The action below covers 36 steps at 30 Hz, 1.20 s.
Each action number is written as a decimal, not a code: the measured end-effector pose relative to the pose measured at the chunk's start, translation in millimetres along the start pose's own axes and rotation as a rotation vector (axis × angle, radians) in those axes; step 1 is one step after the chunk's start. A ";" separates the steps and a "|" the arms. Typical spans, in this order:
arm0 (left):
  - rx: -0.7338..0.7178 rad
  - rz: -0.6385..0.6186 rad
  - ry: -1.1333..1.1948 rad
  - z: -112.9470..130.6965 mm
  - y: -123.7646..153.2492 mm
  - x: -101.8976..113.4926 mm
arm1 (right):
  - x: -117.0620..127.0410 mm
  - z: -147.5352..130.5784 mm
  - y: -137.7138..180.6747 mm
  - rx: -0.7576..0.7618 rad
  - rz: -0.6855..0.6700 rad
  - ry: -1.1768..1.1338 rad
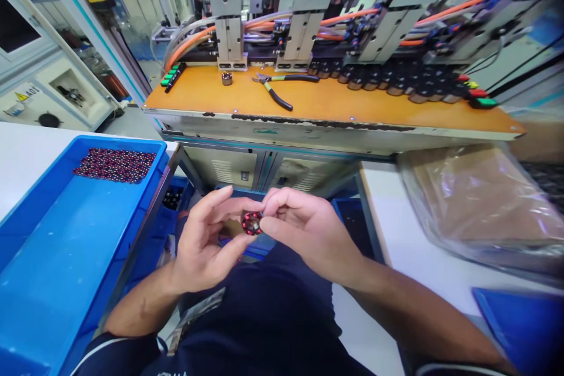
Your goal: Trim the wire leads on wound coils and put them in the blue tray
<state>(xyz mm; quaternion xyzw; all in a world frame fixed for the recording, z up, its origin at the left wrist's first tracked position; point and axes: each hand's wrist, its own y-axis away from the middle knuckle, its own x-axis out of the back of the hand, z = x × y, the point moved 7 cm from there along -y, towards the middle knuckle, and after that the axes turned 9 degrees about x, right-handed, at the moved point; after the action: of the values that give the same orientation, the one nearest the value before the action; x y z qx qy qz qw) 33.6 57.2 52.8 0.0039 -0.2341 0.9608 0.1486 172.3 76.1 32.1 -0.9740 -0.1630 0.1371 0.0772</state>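
Between my two hands, in front of my body, is a small dark ring-shaped part [251,223] with red spots around its rim. My left hand [207,238] pinches its left side between fingers and thumb. From the right, my right hand [304,223] has thumb and index finger pressed together at the ring's edge. Whether the right fingertips also hold something tiny is hidden. A similar small round part [227,78] stands by itself on the orange bench top [189,94]. Pliers [282,88] with black and yellow handles lie open beside it.
To the left, a blue tray [53,252] holds many small red-and-dark parts [115,164]. Dark cylindrical parts [396,82] line the bench's back right, below machine fixtures [304,29]. Green-capped markers [174,76] lie at its left end. A plastic-wrapped cardboard box [480,200] sits at right.
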 end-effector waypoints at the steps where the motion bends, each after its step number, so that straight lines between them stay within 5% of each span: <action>1: 0.020 0.001 0.027 -1.0 0.1 -0.3 | -0.8 1.5 0.9 0.007 0.002 -0.016; 8: 0.290 -0.026 0.332 -16.6 -3.9 2.3 | 2.4 15.2 14.4 -0.033 -0.019 -0.046; 16: 0.365 -0.065 0.357 -28.0 -4.5 -1.5 | -2.0 -9.6 -4.0 -0.085 -0.074 0.182; 26: 0.535 -0.069 0.539 -35.3 0.4 -4.6 | 8.9 -3.9 3.2 -0.282 -0.225 0.130; 32: 0.601 -0.135 0.497 -35.9 4.0 -5.4 | 17.0 -4.7 2.5 -0.276 -0.220 0.232; 36: 0.690 -0.242 0.501 -38.8 9.4 -10.2 | 16.9 -23.3 -11.8 -0.078 -0.306 0.389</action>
<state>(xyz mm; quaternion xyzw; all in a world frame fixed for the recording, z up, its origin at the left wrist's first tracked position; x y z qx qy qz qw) 43.1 63.9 13.2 -0.1524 0.1457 0.9296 0.3023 191.0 90.4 52.4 -0.9484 -0.2956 -0.0727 0.0891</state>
